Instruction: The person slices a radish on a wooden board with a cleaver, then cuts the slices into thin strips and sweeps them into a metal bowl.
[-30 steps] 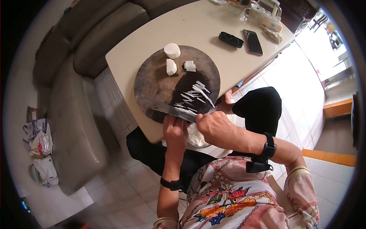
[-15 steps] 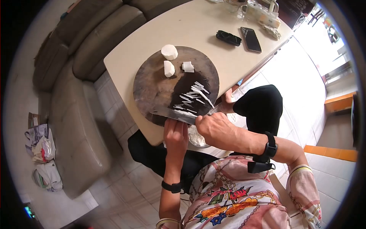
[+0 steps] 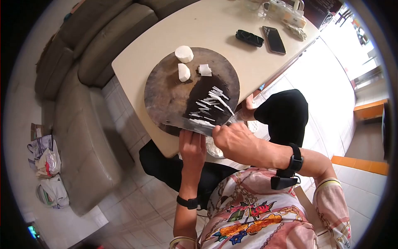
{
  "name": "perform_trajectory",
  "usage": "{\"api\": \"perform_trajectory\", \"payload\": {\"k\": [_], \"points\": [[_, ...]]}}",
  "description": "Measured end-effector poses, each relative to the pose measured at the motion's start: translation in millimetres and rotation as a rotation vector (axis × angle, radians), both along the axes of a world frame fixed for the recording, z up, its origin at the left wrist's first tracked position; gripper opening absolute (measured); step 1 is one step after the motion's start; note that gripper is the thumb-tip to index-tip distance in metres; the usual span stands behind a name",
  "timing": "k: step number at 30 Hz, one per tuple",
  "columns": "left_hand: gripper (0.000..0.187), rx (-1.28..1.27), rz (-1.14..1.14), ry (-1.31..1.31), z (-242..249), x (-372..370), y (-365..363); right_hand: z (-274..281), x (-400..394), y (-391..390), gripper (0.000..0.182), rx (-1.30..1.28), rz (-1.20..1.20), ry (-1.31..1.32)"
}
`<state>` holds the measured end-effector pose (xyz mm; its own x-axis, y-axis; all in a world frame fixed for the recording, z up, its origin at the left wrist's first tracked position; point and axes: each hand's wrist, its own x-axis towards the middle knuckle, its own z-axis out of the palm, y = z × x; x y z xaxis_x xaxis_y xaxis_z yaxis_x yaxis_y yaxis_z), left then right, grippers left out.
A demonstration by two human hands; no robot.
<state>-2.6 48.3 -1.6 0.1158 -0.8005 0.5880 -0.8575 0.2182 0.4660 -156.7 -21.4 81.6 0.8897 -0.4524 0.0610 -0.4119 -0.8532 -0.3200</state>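
My right hand (image 3: 232, 139) is closed round the handle of a kitchen knife (image 3: 188, 124), its blade reaching left across the near edge of a round wooden chopping board (image 3: 166, 97). My left hand (image 3: 192, 145) has its fingers pressed together close against the near side of the blade; whatever lies under them is hidden. Beyond the blade, thin white strips (image 3: 213, 99) are scattered over the board's dark wet patch. Farther back sit two thick white vegetable chunks, one round (image 3: 184, 54) and one cut (image 3: 184, 72), beside a small stack of white slices (image 3: 205, 70).
Below my hands, a bowl (image 3: 214, 148) with white pieces is partly covered. A phone (image 3: 274, 40) and a black case (image 3: 249, 38) lie on the cream table (image 3: 166, 41). A tissue pack (image 3: 293, 18) stands at the far edge. A grey sofa (image 3: 93, 145) is at left.
The view has shifted slightly. The knife and both hands keep nearly the same place at the board's near edge, and the strips lie much as before.
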Motion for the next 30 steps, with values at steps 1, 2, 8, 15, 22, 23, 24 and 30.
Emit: {"api": "perform_trajectory", "payload": {"k": [1,2,8,15,22,23,24,30], "points": [[0.025,0.001,0.0,-0.001,0,0,1,-2,5,-1,0.015,0.001,0.0,-0.001],[0.025,0.013,-0.003,0.006,0,0,3,-5,11,-3,0.011,-0.038,0.024,-0.072],[0.023,-0.014,-0.001,-0.008,-5,-2,4,-3,9,-6,0.014,0.019,0.038,-0.097],[0.021,-0.014,-0.007,0.004,-9,-1,5,-3,-1,-4,0.014,0.031,0.004,-0.054],[0.019,-0.023,0.013,0.009,-8,-3,5,-8,9,-8,0.01,0.014,0.009,-0.148],[0.019,-0.031,0.017,-0.006,-11,-3,5,-7,5,-6,0.01,0.018,0.011,-0.147],[0.02,-0.039,0.018,-0.02,-13,-3,5,-3,0,-4,0.012,0.038,0.011,-0.101],[0.021,-0.003,0.016,-0.033,-8,-3,5,-3,-1,3,0.016,0.034,-0.012,-0.013]]}}
